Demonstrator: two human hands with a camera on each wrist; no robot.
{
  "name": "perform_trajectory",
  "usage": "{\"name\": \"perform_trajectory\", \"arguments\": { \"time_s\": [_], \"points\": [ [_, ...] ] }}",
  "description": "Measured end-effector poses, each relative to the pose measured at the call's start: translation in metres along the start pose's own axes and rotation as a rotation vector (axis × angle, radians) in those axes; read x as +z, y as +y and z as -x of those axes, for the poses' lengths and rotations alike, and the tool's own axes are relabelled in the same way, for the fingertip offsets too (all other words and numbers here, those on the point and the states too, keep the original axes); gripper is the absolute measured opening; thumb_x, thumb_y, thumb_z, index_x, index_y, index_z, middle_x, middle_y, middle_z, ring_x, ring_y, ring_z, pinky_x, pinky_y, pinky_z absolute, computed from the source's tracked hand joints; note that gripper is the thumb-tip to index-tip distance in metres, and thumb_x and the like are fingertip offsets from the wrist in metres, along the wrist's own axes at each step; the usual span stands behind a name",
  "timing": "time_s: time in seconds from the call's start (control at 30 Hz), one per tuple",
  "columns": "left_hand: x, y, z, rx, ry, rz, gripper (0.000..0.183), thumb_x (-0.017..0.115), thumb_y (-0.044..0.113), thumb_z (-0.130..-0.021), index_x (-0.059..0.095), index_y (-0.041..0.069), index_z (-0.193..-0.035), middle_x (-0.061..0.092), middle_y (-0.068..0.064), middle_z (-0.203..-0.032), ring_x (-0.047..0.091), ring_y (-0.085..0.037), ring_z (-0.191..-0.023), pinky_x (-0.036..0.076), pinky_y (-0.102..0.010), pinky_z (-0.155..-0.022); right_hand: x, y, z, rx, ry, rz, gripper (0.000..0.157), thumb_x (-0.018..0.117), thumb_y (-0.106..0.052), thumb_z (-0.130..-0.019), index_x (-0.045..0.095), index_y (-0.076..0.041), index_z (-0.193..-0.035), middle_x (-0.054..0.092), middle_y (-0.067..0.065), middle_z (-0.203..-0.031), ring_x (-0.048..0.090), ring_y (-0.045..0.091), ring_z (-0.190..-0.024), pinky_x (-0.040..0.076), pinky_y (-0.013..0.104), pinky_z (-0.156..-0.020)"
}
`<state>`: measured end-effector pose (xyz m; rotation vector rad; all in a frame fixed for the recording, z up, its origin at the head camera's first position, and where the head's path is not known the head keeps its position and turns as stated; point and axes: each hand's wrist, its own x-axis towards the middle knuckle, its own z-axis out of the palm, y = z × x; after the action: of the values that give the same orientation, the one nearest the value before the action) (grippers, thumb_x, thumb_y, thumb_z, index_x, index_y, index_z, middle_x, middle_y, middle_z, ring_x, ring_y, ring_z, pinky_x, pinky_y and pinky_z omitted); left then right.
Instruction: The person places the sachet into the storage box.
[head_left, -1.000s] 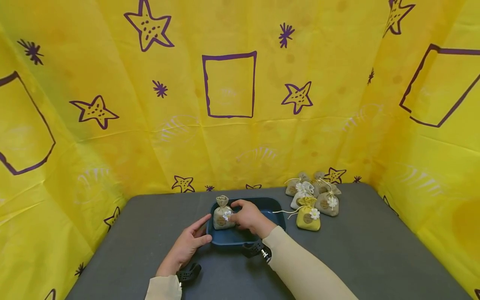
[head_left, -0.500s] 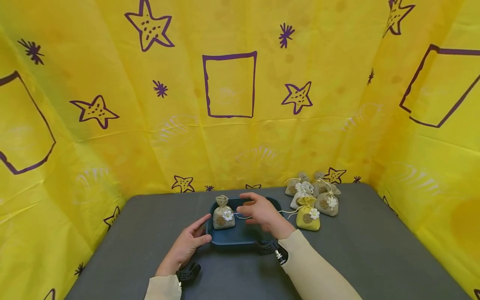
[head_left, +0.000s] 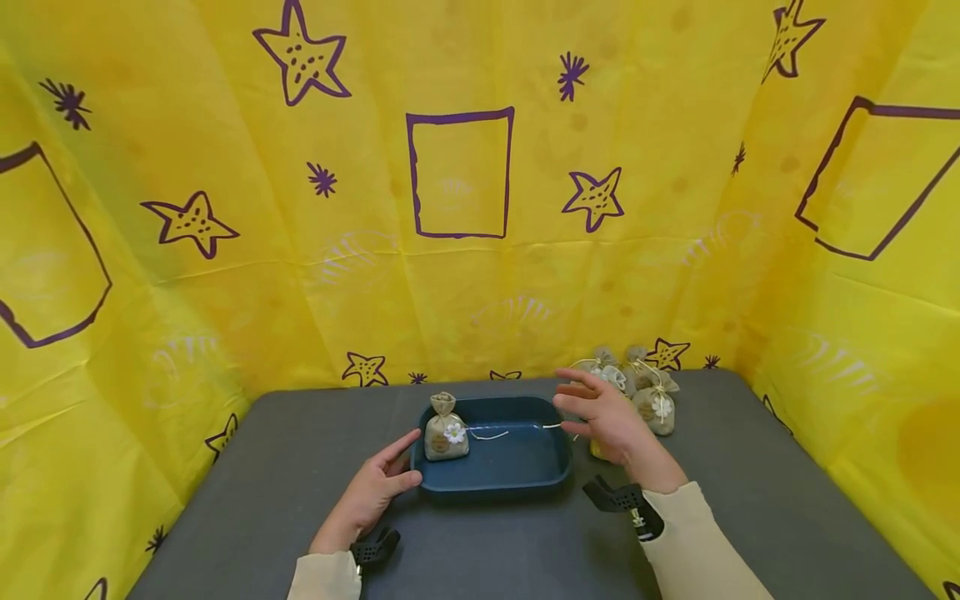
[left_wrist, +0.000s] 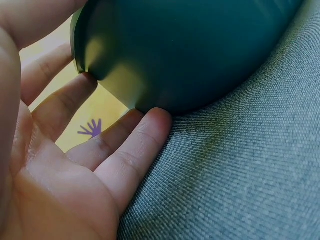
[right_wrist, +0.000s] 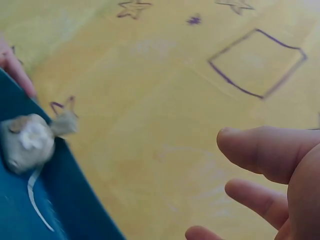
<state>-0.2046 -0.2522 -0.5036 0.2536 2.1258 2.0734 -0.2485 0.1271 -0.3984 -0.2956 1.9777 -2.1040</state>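
Pouch (head_left: 442, 448) in tray (head_left: 510, 462), pouches (head_left: 660, 422) right

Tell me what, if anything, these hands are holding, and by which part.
Nothing is gripped. The left hand rests against the tray at its left end; the right hand is empty.

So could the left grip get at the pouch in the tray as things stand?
Probably yes: the pouch stands at the left end of the tray, close to the left grip. Only the tray wall lies between them, and nothing covers the pouch.
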Motion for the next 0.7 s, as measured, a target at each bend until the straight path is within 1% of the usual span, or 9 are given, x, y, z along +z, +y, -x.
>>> {"name": "perform_trajectory", "arguments": {
  "time_s": [0.13, 0.33, 0.47, 0.57, 0.7],
  "points": [
    [0.0, 0.0, -0.001, -0.008, 0.005, -0.007, 0.067, 0.067, 0.005, -0.095, 0.036, 0.008, -0.155, 0.023, -0.018, -0.16, 0.026, -0.036, -0.144, 0.039, -0.045, -0.105, -0.026, -0.005, 0.013, -0.028, 0.026, 0.009, 0.061, 0.064, -0.016, -0.099, 0.036, -0.003, -0.152, 0.033, 0.027, -0.15, 0.038, 0.044, -0.134, 0.041, 0.055, -0.103],
    [0.0, -0.001, 0.0, -0.021, 0.008, -0.005, 0.066, 0.066, 0.005, -0.096, 0.036, 0.008, -0.155, 0.023, -0.018, -0.161, 0.025, -0.036, -0.144, 0.038, -0.046, -0.105, -0.058, 0.001, 0.028, -0.022, 0.083, 0.092, 0.065, 0.064, -0.023, -0.1, 0.033, -0.003, -0.153, 0.029, 0.029, -0.153, 0.036, 0.048, -0.134, 0.039, 0.057, -0.104],
    [0.001, -0.001, 0.0, -0.014, 0.013, 0.0, 0.065, 0.066, 0.005, -0.096, 0.037, 0.007, -0.155, 0.023, -0.018, -0.161, 0.025, -0.037, -0.144, 0.038, -0.046, -0.105, -0.074, 0.01, 0.033, -0.022, 0.101, 0.156, 0.067, 0.064, -0.024, -0.1, 0.03, -0.002, -0.154, 0.026, 0.031, -0.154, 0.035, 0.047, -0.136, 0.037, 0.059, -0.105],
    [0.001, -0.001, -0.001, -0.01, 0.007, 0.012, 0.065, 0.065, 0.004, -0.096, 0.036, 0.006, -0.155, 0.022, -0.019, -0.161, 0.025, -0.037, -0.144, 0.039, -0.044, -0.105, -0.082, 0.016, 0.036, -0.006, 0.113, 0.192, 0.068, 0.064, -0.023, -0.1, 0.03, -0.001, -0.154, 0.025, 0.032, -0.154, 0.033, 0.049, -0.136, 0.035, 0.062, -0.105],
    [0.001, -0.001, 0.0, -0.016, 0.002, 0.017, 0.066, 0.066, 0.004, -0.096, 0.035, 0.006, -0.155, 0.022, -0.019, -0.161, 0.024, -0.036, -0.144, 0.04, -0.042, -0.104, -0.09, 0.023, 0.037, 0.018, 0.122, 0.262, 0.069, 0.067, -0.023, -0.098, 0.033, -0.001, -0.154, 0.025, 0.033, -0.153, 0.037, 0.051, -0.133, 0.036, 0.063, -0.103]
  ]
}}
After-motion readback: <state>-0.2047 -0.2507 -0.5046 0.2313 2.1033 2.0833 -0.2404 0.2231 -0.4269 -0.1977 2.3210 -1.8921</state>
